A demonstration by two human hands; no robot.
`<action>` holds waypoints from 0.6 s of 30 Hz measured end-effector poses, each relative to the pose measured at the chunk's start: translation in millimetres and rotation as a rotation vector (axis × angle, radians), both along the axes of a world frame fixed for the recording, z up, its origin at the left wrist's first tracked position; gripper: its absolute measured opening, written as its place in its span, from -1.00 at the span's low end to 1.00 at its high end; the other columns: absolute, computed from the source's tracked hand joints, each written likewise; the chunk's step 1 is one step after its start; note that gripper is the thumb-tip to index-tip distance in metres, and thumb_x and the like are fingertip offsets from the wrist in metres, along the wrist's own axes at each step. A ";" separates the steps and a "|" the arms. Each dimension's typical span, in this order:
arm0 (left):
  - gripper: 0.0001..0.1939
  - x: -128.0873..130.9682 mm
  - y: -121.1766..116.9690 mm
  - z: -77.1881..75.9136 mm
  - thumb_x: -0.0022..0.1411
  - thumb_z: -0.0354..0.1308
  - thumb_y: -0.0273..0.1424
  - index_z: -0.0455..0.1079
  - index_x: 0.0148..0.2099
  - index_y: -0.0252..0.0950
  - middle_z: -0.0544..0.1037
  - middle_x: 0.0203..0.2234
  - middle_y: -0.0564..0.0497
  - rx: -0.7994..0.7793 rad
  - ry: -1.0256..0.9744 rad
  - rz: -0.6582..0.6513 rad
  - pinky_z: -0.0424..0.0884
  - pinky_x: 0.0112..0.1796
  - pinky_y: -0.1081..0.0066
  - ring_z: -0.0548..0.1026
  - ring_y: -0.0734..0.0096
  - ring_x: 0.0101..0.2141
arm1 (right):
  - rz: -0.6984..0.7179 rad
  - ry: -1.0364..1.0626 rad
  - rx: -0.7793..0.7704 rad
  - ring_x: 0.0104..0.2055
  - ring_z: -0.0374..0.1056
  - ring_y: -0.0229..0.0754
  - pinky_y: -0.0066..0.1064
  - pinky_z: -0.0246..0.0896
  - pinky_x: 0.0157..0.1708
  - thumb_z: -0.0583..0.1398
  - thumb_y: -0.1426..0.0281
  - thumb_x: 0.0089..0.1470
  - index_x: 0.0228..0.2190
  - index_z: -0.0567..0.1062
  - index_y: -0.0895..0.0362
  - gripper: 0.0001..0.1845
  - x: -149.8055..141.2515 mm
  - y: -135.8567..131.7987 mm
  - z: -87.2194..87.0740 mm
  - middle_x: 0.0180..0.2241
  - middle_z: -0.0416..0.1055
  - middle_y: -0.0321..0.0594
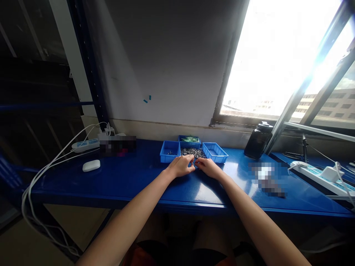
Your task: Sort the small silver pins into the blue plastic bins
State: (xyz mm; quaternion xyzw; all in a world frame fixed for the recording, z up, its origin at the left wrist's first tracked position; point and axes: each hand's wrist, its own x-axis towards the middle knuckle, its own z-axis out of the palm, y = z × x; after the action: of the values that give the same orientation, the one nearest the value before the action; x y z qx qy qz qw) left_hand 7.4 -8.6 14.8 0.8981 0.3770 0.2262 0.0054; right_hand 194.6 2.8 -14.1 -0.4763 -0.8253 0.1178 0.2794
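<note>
My left hand [181, 166] and my right hand [208, 167] meet over the front of the blue bench, their fingertips pinched close together. Whatever sits between them is too small to name; a thin metallic glint shows there. Just behind my fingers lies a heap of small, slim metal pieces [191, 151], dark and silvery, partly covered by my hands. To its left stands a blue bin [169, 158] with a few such pieces inside. A second blue bin [219, 158] is on the right. Behind the heap, a third blue bin [181, 143] contains green plastic bags [190, 139].
A black bottle [258, 141] stands by the window. A white case [91, 166] and a power strip [85, 145] with trailing white cables are at the left. Another power strip [318, 176] lies at the right. Blurred patches cover items on both sides.
</note>
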 end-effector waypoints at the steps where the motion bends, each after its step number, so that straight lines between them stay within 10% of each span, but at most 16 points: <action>1: -0.85 -0.1 0.6 -0.7 0.08 -0.02 -0.33 0.24 -0.26 -0.24 0.43 -0.41 0.03 -0.004 0.014 0.013 0.25 -0.45 0.48 0.41 0.38 -0.41 | -0.001 -0.002 0.004 -0.55 0.21 -0.32 -0.51 0.05 -0.51 0.02 0.29 0.03 -0.37 0.43 0.13 -0.75 -0.1 -0.3 0.3 -0.58 0.35 -0.30; 18: -0.68 0.2 10.8 -8.5 0.19 -0.13 -0.16 0.33 -0.33 -0.26 0.48 -0.43 -0.03 -0.026 0.114 0.131 0.29 -0.40 0.46 0.44 0.30 -0.37 | -0.010 0.026 -0.025 -0.54 0.23 -0.30 -0.49 0.07 -0.50 -0.01 0.23 0.06 -0.42 0.41 0.16 -0.70 -0.6 -4.8 6.5 -0.58 0.36 -0.28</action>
State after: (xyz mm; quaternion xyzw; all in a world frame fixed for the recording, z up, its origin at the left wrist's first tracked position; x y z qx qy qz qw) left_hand 7.6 2.1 6.3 0.8827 0.4377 0.1699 -0.0193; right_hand 193.9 -2.0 -7.5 -0.4823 -0.8178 0.1327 0.2848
